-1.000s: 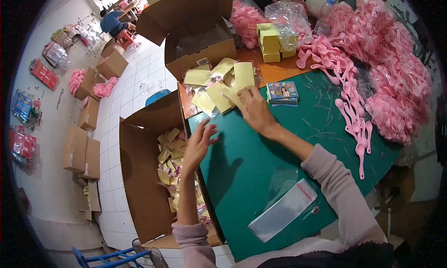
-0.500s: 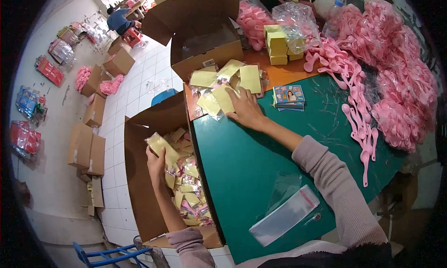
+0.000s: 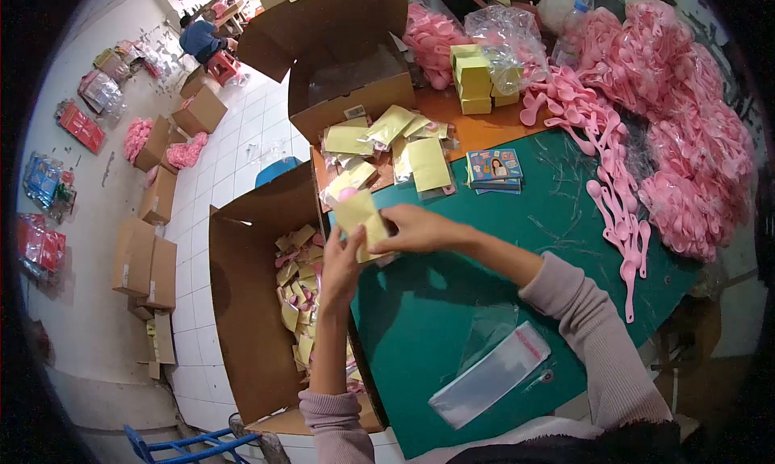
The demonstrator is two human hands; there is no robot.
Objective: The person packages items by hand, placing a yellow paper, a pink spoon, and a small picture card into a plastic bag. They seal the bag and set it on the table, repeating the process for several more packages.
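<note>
Close together over the table's left edge, my left hand (image 3: 342, 264) and my right hand (image 3: 418, 228) both grip yellow-card packets (image 3: 360, 214). The fingers of each are closed around the packets' lower part, which they partly hide. Just beyond, a loose pile of similar packets (image 3: 429, 167) in clear plastic lies on the orange surface. Below and left of my left hand stands an open cardboard box (image 3: 254, 262), holding many more packets (image 3: 300, 315) with yellow cards and pink pieces.
On the green tabletop (image 3: 420, 327) lie clear plastic bags (image 3: 488, 375), a stack of blue printed cards (image 3: 495, 167) and loose pink spoons (image 3: 617, 206). Bagged pink spoons (image 3: 686, 133) are heaped at right. Yellow card stacks (image 3: 471, 77) stand behind. A person (image 3: 199, 40) sits far off.
My right hand has left the pile and come toward me, bringing a packet to my left hand. My left hand has risen rightward from over the box with its packet.
</note>
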